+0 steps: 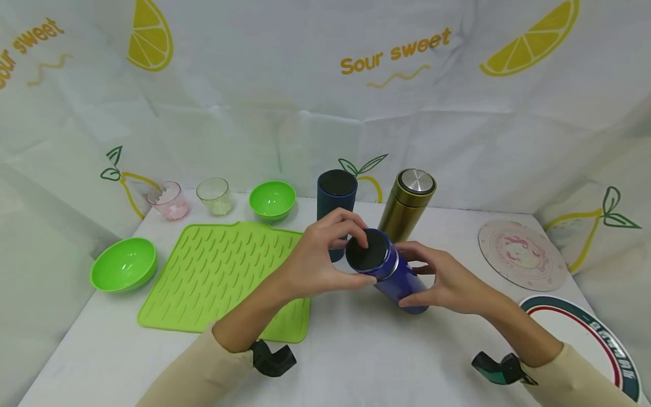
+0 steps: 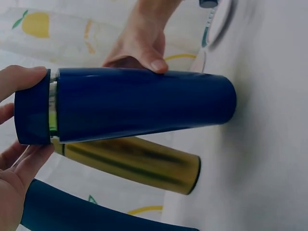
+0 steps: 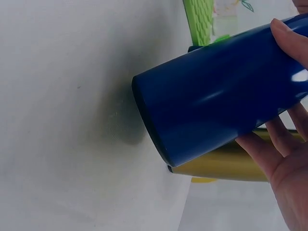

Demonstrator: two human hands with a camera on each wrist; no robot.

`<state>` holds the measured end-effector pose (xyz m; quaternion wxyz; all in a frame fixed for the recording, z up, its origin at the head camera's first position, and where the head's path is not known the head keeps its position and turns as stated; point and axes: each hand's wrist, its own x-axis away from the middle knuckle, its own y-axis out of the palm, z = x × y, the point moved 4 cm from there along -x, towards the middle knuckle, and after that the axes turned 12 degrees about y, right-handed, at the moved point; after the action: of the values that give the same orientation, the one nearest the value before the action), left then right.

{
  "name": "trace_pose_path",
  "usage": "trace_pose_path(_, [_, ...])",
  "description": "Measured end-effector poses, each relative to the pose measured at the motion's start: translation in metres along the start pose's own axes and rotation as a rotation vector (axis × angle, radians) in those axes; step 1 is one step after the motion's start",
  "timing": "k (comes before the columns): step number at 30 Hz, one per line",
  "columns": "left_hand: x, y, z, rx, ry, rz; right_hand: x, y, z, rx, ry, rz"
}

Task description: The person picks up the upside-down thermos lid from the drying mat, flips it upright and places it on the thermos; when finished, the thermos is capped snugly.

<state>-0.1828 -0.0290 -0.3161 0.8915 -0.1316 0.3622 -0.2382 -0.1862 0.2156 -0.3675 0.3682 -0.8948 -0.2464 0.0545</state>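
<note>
A blue thermos flask [image 1: 402, 287] is tilted over the table, its black-topped lid [image 1: 367, 252] toward the left. My left hand [image 1: 325, 260] grips that lid, with the thumb on the near side and fingers over the far side. Around the body curl the fingers and thumb of my right hand [image 1: 450, 281]. In the left wrist view a silver band [image 2: 53, 108] shows between lid and body. The base of the flask [image 3: 216, 91] seems raised off the table, with a shadow beside it. Right behind stand a gold thermos flask [image 1: 407, 206] and a dark teal one [image 1: 335, 195].
A green ridged mat [image 1: 218, 277] lies on the left. Around it are two green bowls, one at the far left [image 1: 124, 264] and one behind [image 1: 272, 200], plus a pink glass [image 1: 170, 202] and a clear glass [image 1: 216, 198]. Two round mats [image 1: 521, 254] lie at right.
</note>
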Motion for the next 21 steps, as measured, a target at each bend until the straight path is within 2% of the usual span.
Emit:
trace_pose_path(6, [0.0007, 0.0014, -0.0055, -0.025, -0.04, -0.009, -0.0018, 0.0015, 0.0007, 0.003, 0.018, -0.01])
trace_pose_path(13, [0.0003, -0.0017, -0.0071, -0.017, -0.027, -0.032, -0.002, 0.0012, -0.0008, -0.033, 0.017, -0.04])
trace_pose_path(21, [-0.0004, -0.0066, -0.0067, 0.006, -0.021, -0.093, -0.0014, -0.0008, -0.0012, -0.068, 0.048, -0.085])
